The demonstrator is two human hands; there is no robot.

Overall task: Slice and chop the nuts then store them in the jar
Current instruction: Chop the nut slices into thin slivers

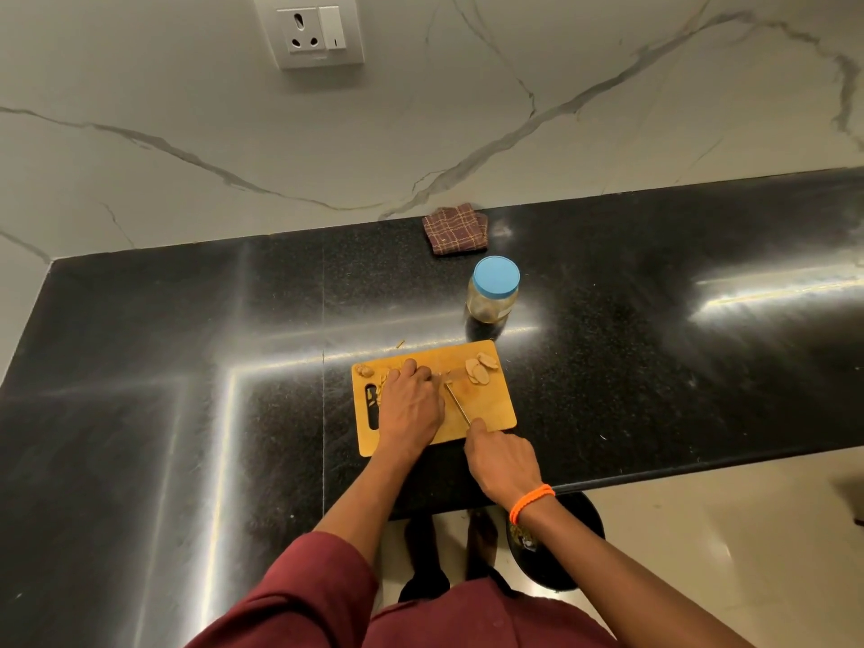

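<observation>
Head view: bamboo cutting board (486, 404) just below frame centre, pale nuts (479, 369) heaped at its upper right corner. Left hand (411, 404) curled over a nut at mid-board; right hand (505, 460) clamped on knife (457, 404), blade running up-left from the grip toward the left fingertips. Blue-lidded jar (493, 292) above the board, lid on.

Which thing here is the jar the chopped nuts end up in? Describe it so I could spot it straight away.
Start at the black countertop and find the wooden cutting board where the hands work. Just beyond the board's far right corner stands the jar, apart from the board. It is the only clear upright container, topped with a light blue lid; the checked cloth behind it lies flat and folded.
</observation>
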